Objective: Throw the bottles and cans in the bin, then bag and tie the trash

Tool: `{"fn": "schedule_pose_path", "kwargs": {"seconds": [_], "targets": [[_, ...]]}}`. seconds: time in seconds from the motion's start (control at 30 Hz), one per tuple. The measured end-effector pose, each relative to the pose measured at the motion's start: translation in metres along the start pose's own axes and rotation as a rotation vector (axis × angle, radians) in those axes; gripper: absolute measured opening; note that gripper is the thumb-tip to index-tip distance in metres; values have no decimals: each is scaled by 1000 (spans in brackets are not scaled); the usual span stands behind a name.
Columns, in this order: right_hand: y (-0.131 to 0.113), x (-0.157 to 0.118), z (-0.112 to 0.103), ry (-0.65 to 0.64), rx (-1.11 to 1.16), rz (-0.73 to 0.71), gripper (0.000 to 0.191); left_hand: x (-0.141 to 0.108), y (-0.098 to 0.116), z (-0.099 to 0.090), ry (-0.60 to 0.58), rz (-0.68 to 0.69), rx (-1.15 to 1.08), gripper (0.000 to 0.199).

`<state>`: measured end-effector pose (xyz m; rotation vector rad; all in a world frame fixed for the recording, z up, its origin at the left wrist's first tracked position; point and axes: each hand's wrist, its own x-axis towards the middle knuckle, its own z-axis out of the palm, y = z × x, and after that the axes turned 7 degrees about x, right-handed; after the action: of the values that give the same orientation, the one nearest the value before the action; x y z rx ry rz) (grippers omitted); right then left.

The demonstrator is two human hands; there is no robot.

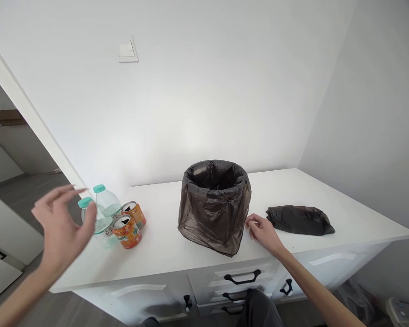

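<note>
Right at the front, below the bag-lined bin, a dark trouser leg [261, 309] meets the white drawers, with three black metal drawer handles [241, 277] showing. Up to the hands now! The left hand [63, 218] is off to the left of the bin, empty, fingers and thumb spread in front of the bottles; whether a fingertip touches one, I can't tell. The right hand [262, 231] sits just right of the bin, fingers loosely curled by its bag; whether they pinch the plastic, I can't tell either.

For a clean grip, I'd say close on the nearer bottle's cap or neck, lightly, keeping clear of the cans, with the right hand steadying the bin.

Now the count on the white bench [160, 218]: one bin, round-mouthed, in thin black plastic [211, 218]; left of it, two opened orange metal cans [127, 234], and beyond those two clear plastic bottles with turquoise caps [104, 225]; right of it, one flattened black plastic bag [298, 220]. Farthest back, above and left of the bin, one white wall switch [127, 50].
</note>
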<state>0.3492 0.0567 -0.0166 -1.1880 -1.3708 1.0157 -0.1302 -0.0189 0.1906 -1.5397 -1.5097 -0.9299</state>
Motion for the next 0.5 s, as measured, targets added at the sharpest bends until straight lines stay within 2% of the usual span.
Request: {"fn": "schedule_pose_path", "kwargs": {"seconds": [0.1,0.23,0.33,0.5], "targets": [[1,0,0,9,0,-3,17,32,-29,4,-100,-121,108,55],[0,1,0,20,17,-4,17,31,-55,12,-293,-103,209,48],[0,3,-1,24,24,-14,17,20,-61,17,-392,-90,209,46],[2,5,-1,21,20,-17,17,17,-55,17,-502,-186,178,41]]}}
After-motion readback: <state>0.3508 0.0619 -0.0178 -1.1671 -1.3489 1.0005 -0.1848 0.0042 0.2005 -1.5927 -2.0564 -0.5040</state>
